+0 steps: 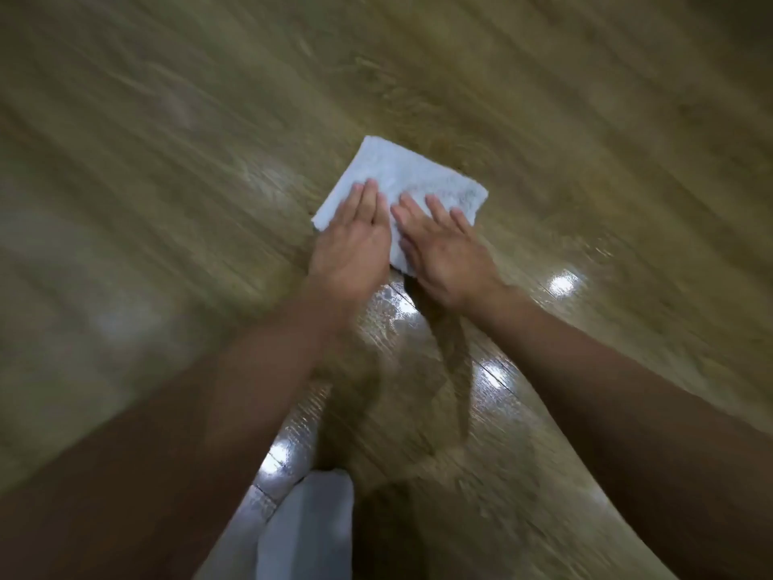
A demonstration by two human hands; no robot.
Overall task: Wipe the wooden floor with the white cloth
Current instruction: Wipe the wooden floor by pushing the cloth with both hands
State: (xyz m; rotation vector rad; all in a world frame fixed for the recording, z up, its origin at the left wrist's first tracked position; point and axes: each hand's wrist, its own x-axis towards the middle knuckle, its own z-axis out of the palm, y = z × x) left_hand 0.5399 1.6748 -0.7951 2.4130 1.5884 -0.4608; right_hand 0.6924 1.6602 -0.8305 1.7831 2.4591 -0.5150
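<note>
White cloth (412, 177) lies flat on the wooden floor (167, 161), near the middle of my view. I see the left hand (351, 249) at 7 o'clock on it and the right hand (445, 255) at 5. Their fingers are straight and press down, I think so it slides without bunching.

We look down in dim, yellowish indoor light at the wooden floor (585, 119), smeared by motion blur at left and far. White glare spots gleam on the near boards, and a dark shadow runs from under the right hand (447, 261). Only the white cloth (418, 177) looks fairly sharp; corners darken.
</note>
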